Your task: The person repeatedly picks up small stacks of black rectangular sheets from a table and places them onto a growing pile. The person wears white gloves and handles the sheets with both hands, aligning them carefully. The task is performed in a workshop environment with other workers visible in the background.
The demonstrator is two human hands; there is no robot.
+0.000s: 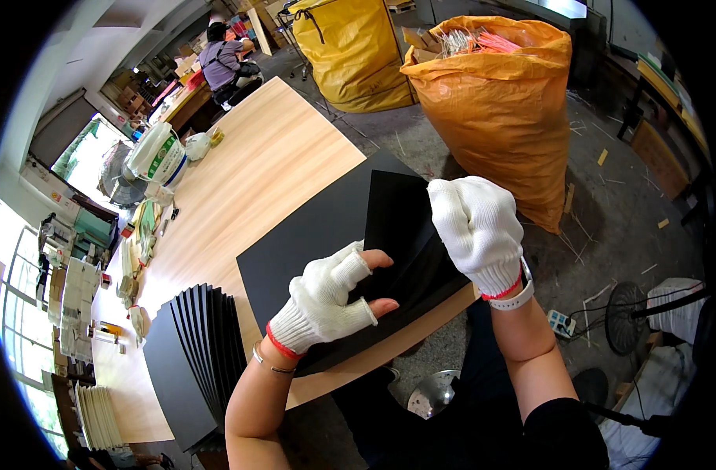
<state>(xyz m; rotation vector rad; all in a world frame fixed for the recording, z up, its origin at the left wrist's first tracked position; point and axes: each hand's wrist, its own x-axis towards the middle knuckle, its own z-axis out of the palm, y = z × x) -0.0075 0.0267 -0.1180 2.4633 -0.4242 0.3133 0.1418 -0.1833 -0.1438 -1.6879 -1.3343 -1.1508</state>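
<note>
Both hands wear white knit gloves with red cuffs. My left hand [327, 301] is over the black sheets, its bare thumb and fingertip spread apart with nothing between them. My right hand [477, 231] is closed at the right edge of a black sheet [401, 211], which is lifted and curved up from those beneath. The fingers' exact grip there is hidden by the glove. Under it, a flat black sheet [303, 243] lies across the table's near right part. Left of my left hand, a fanned stack of black sheets [189, 345] rests at the table edge.
The wood-topped table [248, 157] carries a white bucket [158, 157], cloths and small tools along its left side. Beyond its right edge stand an orange sack [499, 102] and a yellow bag [350, 51]. A fan [628, 313] is at the right. Another person [225, 63] works far off.
</note>
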